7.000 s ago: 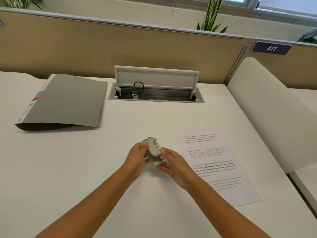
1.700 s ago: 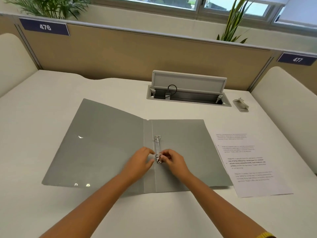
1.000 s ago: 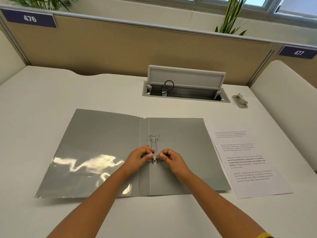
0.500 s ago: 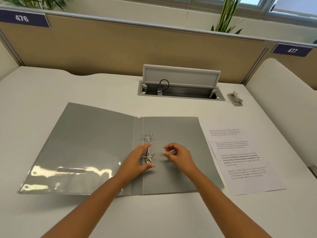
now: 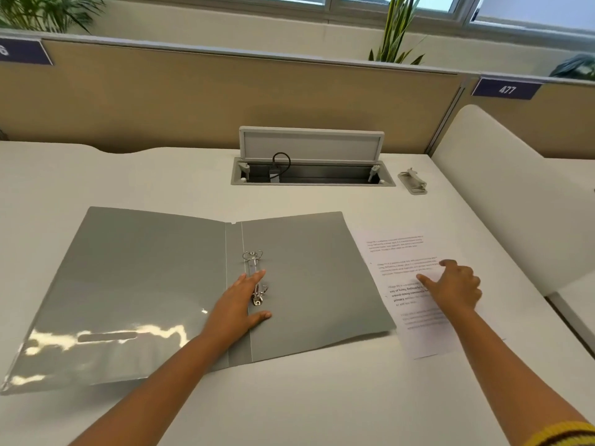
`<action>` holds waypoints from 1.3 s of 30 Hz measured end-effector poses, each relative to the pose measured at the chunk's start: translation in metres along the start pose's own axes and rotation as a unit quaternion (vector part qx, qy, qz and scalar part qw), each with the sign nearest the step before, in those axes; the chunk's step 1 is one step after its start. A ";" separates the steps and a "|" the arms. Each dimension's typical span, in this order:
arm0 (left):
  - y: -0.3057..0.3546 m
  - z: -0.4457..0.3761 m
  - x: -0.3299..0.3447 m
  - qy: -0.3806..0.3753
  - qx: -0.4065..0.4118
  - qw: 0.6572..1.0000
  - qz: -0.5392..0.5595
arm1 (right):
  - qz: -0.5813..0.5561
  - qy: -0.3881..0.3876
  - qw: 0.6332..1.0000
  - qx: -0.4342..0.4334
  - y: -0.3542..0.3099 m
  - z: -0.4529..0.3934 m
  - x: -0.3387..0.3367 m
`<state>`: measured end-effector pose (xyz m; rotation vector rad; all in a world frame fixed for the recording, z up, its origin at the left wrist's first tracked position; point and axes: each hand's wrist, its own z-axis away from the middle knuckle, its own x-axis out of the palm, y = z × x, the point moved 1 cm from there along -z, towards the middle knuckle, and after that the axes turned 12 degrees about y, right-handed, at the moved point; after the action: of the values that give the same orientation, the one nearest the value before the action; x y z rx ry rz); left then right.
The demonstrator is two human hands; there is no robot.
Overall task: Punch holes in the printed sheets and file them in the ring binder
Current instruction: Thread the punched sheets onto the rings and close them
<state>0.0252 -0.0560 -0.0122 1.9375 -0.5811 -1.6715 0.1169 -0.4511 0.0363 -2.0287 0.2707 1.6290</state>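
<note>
Head view. Grey ring binder lying open and flat on white desk, covers spread to either side of spine. Metal ring mechanism on the right-hand cover just beside spine; 2 rings visible, both parted at the top.

Left hand resting flat on the binder across the spine, fingers extended and close together, thumb spread towards the lower ring; gripping nothing. Fingertips alongside the ring mechanism.

Printed sheets lying on the desk just right of the binder, left edge tucked against or slightly under the right cover; which of the 2, cannot tell. Right hand placed on top of the sheets, fingers loosely curled, fingertips pressing the paper; no grasp evident.

Hole punch standing at the far right of the desk, beside open cable tray, well apart from both hands. Desk number plate reading 477 on partition.
</note>
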 end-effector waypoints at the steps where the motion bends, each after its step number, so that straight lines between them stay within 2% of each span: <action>1: 0.000 0.000 0.000 -0.002 -0.001 1.000 -0.001 | 0.011 -0.011 1.000 0.015 0.006 -0.005 -0.002; 6: 0.001 -0.001 -0.001 -0.014 -0.001 1.000 -0.006 | 0.073 -0.083 0.992 0.059 0.024 -0.019 -0.002; 13: 0.003 0.000 -0.004 -0.023 -0.007 1.000 -0.010 | 0.098 -0.124 0.986 0.052 0.021 -0.029 -0.004; 17: 0.006 0.000 -0.006 -0.026 -0.015 1.000 -0.003 | 0.035 -0.130 0.989 0.057 0.019 -0.030 -0.002; 22: 0.010 -0.001 -0.012 -0.039 -0.026 0.998 0.029 | -0.037 -0.129 0.991 0.022 0.011 -0.023 -0.009; 27: 0.023 -0.002 -0.023 -0.007 -0.058 0.991 0.117 | -0.074 -0.082 0.994 -0.012 -0.009 -0.019 -0.028; 31: 0.028 -0.004 -0.025 0.026 -0.063 0.989 0.129 | -0.115 -0.046 0.992 -0.039 -0.025 -0.020 -0.050; 36: 0.045 -0.005 -0.024 0.033 -0.036 0.988 0.149 | -0.191 -0.074 0.979 -0.012 -0.025 -0.025 -0.057; 39: 0.052 -0.004 -0.022 0.039 -0.026 0.987 0.154 | -0.267 -0.092 0.959 -0.001 -0.021 -0.025 -0.060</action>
<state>0.0268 -0.0818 0.0382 1.7626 -0.7563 -1.3987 0.1324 -0.4563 0.1025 -1.7317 -0.3235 1.4448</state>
